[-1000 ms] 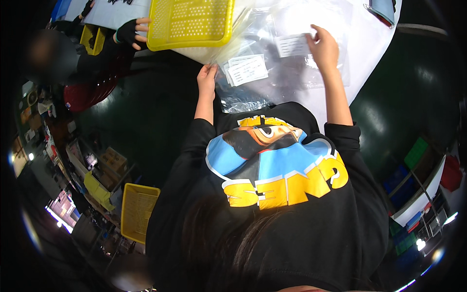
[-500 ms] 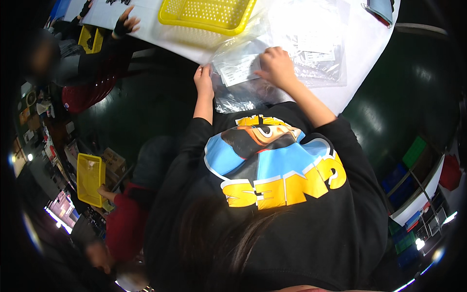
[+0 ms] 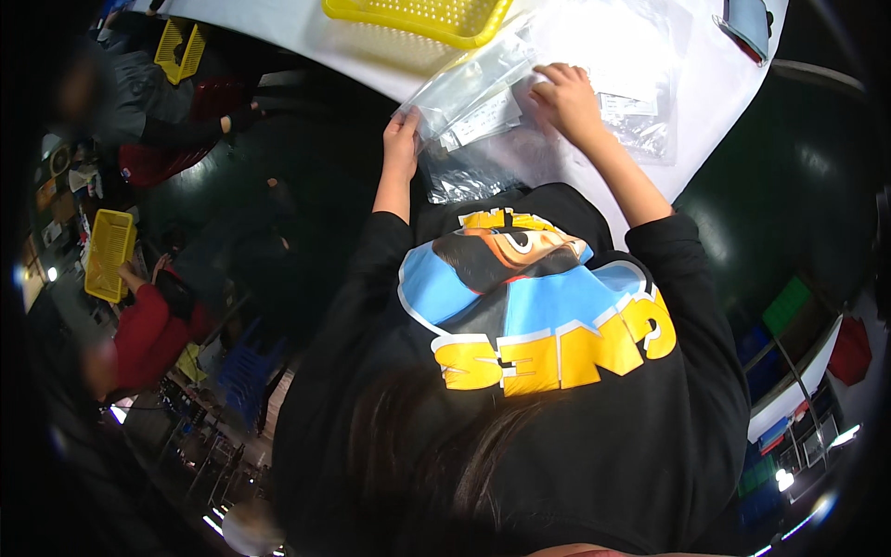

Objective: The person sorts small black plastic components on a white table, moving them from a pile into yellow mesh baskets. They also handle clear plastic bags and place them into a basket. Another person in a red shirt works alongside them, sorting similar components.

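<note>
A clear plastic bag [image 3: 469,102] with a white label lies slanted at the near edge of the white table [image 3: 715,93]. My left hand [image 3: 401,139] pinches its lower left corner. At the bag's upper right end, my right hand [image 3: 566,93] has its fingers curled on the plastic. More clear bags [image 3: 640,125] with labels lie flat under and to the right of my right hand. Another crumpled clear bag [image 3: 459,181] hangs over the table edge between my arms.
A yellow mesh basket [image 3: 422,17] stands on the table beyond the bag. A dark flat device [image 3: 747,23] lies at the table's far right. On the left, a person in a red sleeve [image 3: 148,334] holds another yellow basket [image 3: 109,252]. The floor around is dark green.
My right hand has come left from the far bags onto the bag held by my left hand. The bag's end has risen. A person in red has appeared at the left.
</note>
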The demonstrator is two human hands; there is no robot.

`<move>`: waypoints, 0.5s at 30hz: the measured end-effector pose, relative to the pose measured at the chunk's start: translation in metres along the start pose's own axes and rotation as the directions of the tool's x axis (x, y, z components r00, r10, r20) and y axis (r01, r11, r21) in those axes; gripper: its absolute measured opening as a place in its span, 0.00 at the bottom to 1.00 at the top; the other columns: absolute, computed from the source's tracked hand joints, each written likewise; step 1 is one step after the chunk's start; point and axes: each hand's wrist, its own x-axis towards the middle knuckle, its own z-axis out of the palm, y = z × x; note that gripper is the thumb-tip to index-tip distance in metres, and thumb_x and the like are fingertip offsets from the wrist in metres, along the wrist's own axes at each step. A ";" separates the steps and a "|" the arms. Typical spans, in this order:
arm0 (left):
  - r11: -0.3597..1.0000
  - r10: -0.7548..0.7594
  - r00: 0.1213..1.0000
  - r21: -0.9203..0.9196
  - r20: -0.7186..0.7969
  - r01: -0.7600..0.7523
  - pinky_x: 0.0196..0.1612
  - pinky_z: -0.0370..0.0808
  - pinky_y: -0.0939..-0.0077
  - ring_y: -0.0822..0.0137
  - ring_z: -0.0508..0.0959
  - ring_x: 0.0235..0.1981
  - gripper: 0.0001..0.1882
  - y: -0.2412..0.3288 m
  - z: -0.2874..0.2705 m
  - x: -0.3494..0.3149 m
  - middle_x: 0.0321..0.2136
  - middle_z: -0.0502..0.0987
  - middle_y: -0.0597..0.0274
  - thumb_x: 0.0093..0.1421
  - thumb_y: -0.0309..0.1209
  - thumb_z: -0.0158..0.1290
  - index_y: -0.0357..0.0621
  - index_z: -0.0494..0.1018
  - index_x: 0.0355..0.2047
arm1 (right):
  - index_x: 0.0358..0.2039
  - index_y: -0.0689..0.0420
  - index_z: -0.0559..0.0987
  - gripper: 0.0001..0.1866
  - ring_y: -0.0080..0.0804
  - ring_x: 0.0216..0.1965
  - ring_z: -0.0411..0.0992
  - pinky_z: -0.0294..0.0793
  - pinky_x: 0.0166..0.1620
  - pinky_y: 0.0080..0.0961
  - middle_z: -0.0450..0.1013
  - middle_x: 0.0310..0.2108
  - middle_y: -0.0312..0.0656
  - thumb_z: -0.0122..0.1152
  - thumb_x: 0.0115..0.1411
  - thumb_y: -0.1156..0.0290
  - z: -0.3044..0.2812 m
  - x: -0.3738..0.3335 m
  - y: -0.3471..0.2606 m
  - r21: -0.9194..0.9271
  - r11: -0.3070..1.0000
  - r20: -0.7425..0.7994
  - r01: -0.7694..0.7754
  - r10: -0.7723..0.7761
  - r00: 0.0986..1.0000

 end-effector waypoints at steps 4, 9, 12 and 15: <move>0.993 -0.107 0.992 -0.060 -0.065 0.103 0.36 0.68 0.79 0.74 0.71 0.33 0.12 0.002 -0.002 0.003 0.32 0.71 0.64 0.55 0.32 0.48 0.37 0.68 0.36 | 0.41 0.53 0.70 0.30 0.43 0.53 0.53 0.54 0.50 0.44 0.58 0.51 0.42 0.63 0.37 0.53 -0.006 -0.003 -0.009 -0.111 0.989 0.056 -0.097 0.104 0.993; 0.993 -0.068 0.997 -0.095 -0.024 0.065 0.34 0.69 0.78 0.74 0.71 0.33 0.12 0.000 0.000 0.007 0.33 0.72 0.63 0.55 0.32 0.48 0.36 0.68 0.36 | 0.37 0.54 0.73 0.24 0.41 0.52 0.54 0.52 0.50 0.45 0.60 0.49 0.41 0.62 0.38 0.58 0.024 -0.001 -0.031 -0.030 0.996 -0.096 -0.089 0.086 0.992; 0.995 -0.049 0.999 -0.080 0.023 0.051 0.35 0.68 0.80 0.74 0.72 0.31 0.12 -0.001 -0.007 0.006 0.31 0.72 0.63 0.55 0.32 0.49 0.36 0.68 0.35 | 0.29 0.53 0.77 0.13 0.38 0.48 0.60 0.58 0.48 0.38 0.66 0.45 0.39 0.60 0.41 0.64 0.015 0.000 -0.031 0.090 0.992 -0.079 -0.092 0.100 0.992; 0.997 -0.008 1.000 -0.077 0.010 0.009 0.37 0.68 0.80 0.73 0.71 0.32 0.10 -0.003 -0.016 0.002 0.30 0.72 0.66 0.55 0.34 0.48 0.40 0.68 0.34 | 0.25 0.55 0.78 0.09 0.37 0.41 0.66 0.66 0.42 0.30 0.69 0.41 0.39 0.59 0.43 0.66 -0.001 0.000 -0.014 0.133 0.987 -0.017 -0.087 0.090 0.996</move>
